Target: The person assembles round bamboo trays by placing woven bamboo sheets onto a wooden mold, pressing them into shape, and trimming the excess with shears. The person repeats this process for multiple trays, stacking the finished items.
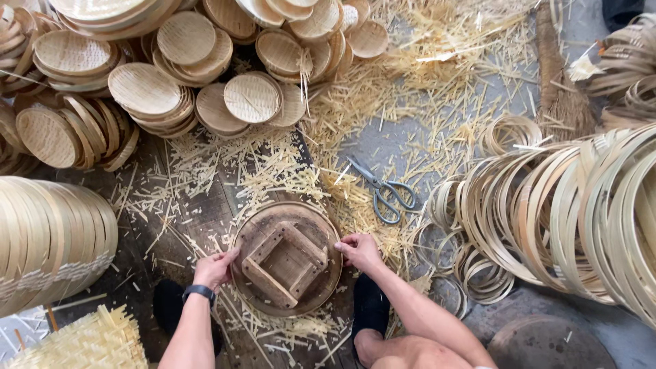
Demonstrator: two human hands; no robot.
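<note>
A round wooden form (287,260) lies on the floor between my knees, with a square wooden frame fixed on its top face. My left hand (214,268), with a black watch on its wrist, grips the form's left rim. My right hand (358,251) holds the right rim, fingers curled over the edge. Metal scissors (384,190) lie on the floor just beyond my right hand, among bamboo trimmings.
Stacks of round woven bamboo lids (184,75) fill the upper left. Many bamboo hoops (581,212) lean together at the right. A large roll of bamboo bands (48,239) lies at the left, a woven mat (89,342) below it. Bamboo offcuts (410,89) litter the floor.
</note>
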